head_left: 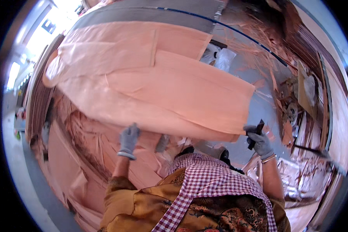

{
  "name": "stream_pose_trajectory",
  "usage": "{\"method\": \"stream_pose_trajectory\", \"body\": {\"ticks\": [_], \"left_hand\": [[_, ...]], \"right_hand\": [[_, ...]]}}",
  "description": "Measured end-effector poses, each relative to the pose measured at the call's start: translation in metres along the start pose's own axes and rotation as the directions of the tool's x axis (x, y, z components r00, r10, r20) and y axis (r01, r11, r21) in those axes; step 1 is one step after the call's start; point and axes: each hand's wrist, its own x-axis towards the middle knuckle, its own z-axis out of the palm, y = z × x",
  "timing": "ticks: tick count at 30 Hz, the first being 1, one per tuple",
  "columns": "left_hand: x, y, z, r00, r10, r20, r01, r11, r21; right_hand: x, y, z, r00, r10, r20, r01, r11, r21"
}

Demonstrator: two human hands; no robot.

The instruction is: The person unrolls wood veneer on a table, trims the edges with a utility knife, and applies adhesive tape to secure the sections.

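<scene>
A large thin pinkish wood veneer sheet (189, 92) stretches in front of me, folded over and curling at its far left end. My left hand (129, 140), in a grey glove, is at its near edge, fingers stretched out and slightly blurred. I cannot tell whether it touches the sheet. At the sheet's right near corner is my right hand (261, 143), also gloved in grey. It is closed around a black flat tool (260, 127) with a pointed upper end. The tool's exact kind is unclear, and its middle is covered by the fingers.
Loose veneer scraps (89, 131) lie heaped at left. A long dark blue rod (236, 29) crosses the far side. Stacked sheets (38, 104) stand at left, and more boards (324, 58) at right. A clear plastic bag (224, 58) lies beyond the sheet on the grey floor (261, 106).
</scene>
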Motion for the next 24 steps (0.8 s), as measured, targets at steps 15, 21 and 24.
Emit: {"method": "stream_pose_trajectory", "body": {"ticks": [15, 21, 24], "left_hand": [[-0.134, 0.135, 0.189, 0.991, -0.051, -0.125, -0.115, 0.165, -0.980], [-0.135, 0.141, 0.190, 0.911, -0.162, -0.380, -0.303, 0.362, -0.882], [-0.129, 0.123, 0.197, 0.840, -0.232, -0.491, -0.366, 0.427, -0.827]], "right_hand": [[0.043, -0.144, 0.005, 0.749, 0.248, 0.614, -0.034, 0.940, -0.338], [0.187, -0.120, -0.063, 0.797, -0.235, 0.556, 0.600, 0.408, -0.688], [0.216, -0.089, -0.040, 0.790, -0.068, 0.610, 0.471, 0.703, -0.532]]}}
